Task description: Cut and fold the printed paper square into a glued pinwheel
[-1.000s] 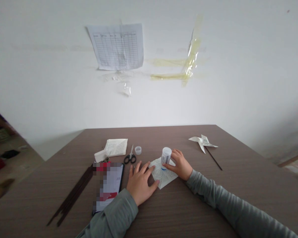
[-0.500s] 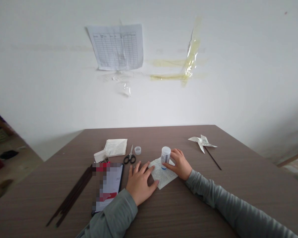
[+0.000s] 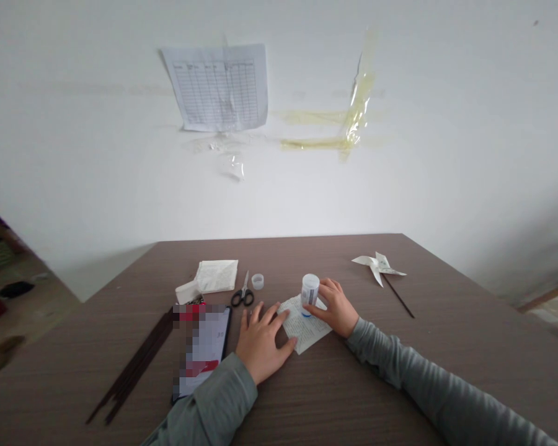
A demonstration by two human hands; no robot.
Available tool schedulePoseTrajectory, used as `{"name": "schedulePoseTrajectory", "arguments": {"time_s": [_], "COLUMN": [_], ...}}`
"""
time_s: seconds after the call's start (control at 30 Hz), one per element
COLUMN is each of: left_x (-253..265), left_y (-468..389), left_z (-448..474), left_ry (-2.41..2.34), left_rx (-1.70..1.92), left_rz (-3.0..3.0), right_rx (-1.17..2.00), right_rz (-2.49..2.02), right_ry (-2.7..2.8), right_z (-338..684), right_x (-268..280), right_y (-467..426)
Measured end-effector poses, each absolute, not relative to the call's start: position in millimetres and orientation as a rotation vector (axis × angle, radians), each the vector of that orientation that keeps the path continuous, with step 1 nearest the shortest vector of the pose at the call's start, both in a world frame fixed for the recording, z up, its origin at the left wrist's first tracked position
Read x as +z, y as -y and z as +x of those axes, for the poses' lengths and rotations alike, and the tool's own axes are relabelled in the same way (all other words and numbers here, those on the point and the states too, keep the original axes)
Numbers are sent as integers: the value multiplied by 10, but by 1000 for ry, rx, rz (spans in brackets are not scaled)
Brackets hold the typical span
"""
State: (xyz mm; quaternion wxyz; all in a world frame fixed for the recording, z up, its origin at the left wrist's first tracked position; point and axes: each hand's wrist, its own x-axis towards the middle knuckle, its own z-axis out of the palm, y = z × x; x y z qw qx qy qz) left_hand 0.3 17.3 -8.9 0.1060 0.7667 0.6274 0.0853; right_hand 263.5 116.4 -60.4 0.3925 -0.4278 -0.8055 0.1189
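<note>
My left hand lies flat and spread wide on the tabletop, its fingertips pressing the left corner of a small square of printed paper. My right hand wraps around a white glue stick, held upside down with its tip touching the paper near the far corner. The paper sits just ahead of me, between both hands.

At about 11 o'clock from the paper, a clear cap stands on its own, and just left of it lie black-handled scissors, blades pointing away from me. Farther out at 10 o'clock sits a folded stack of printed sheets. Directly left of my left hand, at 9 o'clock, is a phone with a lit screen, and beyond it at 8 o'clock a bundle of thin dark sticks runs diagonally. Well apart at 2 o'clock lies a finished paper pinwheel on a dark stick. On the wall ahead hangs a printed table sheet, with strips of yellowed tape to its right.
</note>
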Motion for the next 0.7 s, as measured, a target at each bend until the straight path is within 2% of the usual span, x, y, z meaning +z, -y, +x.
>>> {"name": "schedulePoseTrajectory", "arguments": {"time_s": [0.37, 0.57, 0.7], "left_x": [-140, -92, -4], "left_y": [-186, -173, -154], "left_z": [-6, -1, 18], "left_ry": [-1839, -1835, -1818], "left_rx": [267, 275, 221], "left_rz": [2277, 2277, 2246], "right_rx": [319, 535, 549], "right_rz": [-1044, -1037, -1042], "right_ry": [1981, 1618, 1468], "right_z": [2655, 2715, 2773], "right_x": [-683, -684, -681], "right_y": [-1202, -1236, -1273]}}
